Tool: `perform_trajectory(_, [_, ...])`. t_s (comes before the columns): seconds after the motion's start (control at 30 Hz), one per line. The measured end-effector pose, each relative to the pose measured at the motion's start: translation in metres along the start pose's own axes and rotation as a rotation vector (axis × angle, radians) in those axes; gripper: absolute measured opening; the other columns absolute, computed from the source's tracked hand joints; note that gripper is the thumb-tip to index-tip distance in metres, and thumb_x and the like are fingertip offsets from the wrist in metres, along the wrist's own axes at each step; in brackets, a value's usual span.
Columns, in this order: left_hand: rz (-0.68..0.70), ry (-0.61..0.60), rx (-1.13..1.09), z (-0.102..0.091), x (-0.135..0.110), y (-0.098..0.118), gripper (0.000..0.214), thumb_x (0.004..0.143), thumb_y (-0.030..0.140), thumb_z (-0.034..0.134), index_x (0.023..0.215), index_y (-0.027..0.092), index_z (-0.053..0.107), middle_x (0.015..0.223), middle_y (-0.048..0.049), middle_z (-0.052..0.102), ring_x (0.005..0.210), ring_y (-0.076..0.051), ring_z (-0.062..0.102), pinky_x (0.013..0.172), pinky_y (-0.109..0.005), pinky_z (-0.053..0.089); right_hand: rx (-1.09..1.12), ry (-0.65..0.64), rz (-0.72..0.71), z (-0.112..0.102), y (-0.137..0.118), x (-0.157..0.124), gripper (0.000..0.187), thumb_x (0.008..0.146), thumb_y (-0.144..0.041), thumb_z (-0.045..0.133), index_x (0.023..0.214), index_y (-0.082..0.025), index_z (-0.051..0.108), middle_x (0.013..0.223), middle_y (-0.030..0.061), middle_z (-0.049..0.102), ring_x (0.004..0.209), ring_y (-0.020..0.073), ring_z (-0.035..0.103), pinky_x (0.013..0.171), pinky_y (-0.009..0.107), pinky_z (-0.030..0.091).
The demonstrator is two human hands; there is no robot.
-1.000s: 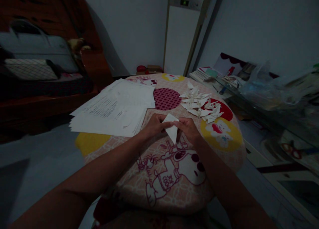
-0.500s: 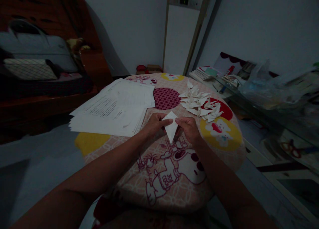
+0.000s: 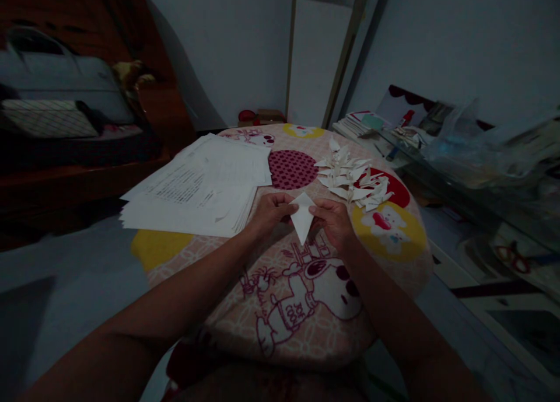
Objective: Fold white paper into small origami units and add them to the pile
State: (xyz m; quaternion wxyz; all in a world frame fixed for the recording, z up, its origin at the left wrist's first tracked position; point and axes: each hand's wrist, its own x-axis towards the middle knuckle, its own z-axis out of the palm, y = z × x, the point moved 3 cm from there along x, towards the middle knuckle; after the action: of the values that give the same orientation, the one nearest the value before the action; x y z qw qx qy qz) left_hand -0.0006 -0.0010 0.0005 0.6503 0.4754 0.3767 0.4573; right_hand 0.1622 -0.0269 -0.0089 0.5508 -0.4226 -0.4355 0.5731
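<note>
The left hand (image 3: 270, 210) and right hand (image 3: 335, 220) pinch a small white folded paper piece (image 3: 303, 216) between their fingertips, its point hanging down, held just above the round table with a pink cartoon-print cloth (image 3: 306, 308); a stack of white printed sheets (image 3: 196, 186) lies to the left; a cluster of white folded paper shapes (image 3: 352, 180) lies beyond the right hand.
</note>
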Motion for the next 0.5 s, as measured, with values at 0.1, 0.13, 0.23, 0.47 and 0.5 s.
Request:
perform_trajectory(0.1, [0.012,-0.01,-0.006,-0.0001,-0.0017,0.0035,0.017,0.063,0.023,0.078,0.071,0.012,0.067,0.061,-0.0011,0.067,0.051,-0.011,0.059,0.051,-0.023,0.049,0.034,0.031,0.013,-0.0016,0.0008,0.001,0.025,0.063,-0.03,0.082,0.083,-0.017,0.077,0.068,0.0025,0.074,0.05,0.0151,0.064,0.043,0.026,0.054])
perform_trajectory(0.13, [0.019,-0.006,-0.007,-0.0005,-0.0019,0.0043,0.017,0.062,0.023,0.077,0.072,0.012,0.068,0.062,-0.0009,0.067,0.051,-0.011,0.059,0.051,-0.023,0.05,0.046,0.048,0.013,-0.0021,0.001,0.0014,0.024,0.062,-0.029,0.081,0.083,-0.017,0.077,0.068,0.0023,0.074,0.05,0.0152,0.064,0.043,0.026,0.053])
perform_trajectory(0.23, [0.035,0.007,-0.005,-0.0016,-0.0009,0.0051,0.016,0.062,0.02,0.074,0.074,0.012,0.07,0.063,-0.0007,0.068,0.053,-0.011,0.06,0.053,-0.023,0.051,0.075,0.102,0.008,-0.0035,0.0011,0.0024,0.022,0.059,-0.027,0.081,0.079,-0.018,0.076,0.065,0.0018,0.073,0.049,0.0153,0.063,0.043,0.026,0.053])
perform_trajectory(0.47, [0.073,0.045,0.065,0.0,-0.0034,0.007,0.008,0.064,0.015,0.069,0.071,0.013,0.069,0.058,0.0005,0.065,0.052,-0.01,0.059,0.056,-0.023,0.052,0.075,0.151,-0.037,-0.0016,0.0001,0.002,0.012,0.059,-0.021,0.076,0.071,-0.02,0.076,0.062,-0.0003,0.07,0.052,0.0137,0.061,0.048,0.026,0.053])
perform_trajectory(0.5, [0.086,0.052,0.066,0.0007,-0.0047,0.008,0.008,0.064,0.016,0.07,0.071,0.013,0.069,0.058,0.0003,0.066,0.053,-0.01,0.06,0.056,-0.023,0.053,0.069,0.145,-0.045,-0.0008,0.0002,0.0017,0.011,0.059,-0.021,0.075,0.071,-0.02,0.076,0.063,-0.0003,0.07,0.053,0.0136,0.061,0.05,0.026,0.053])
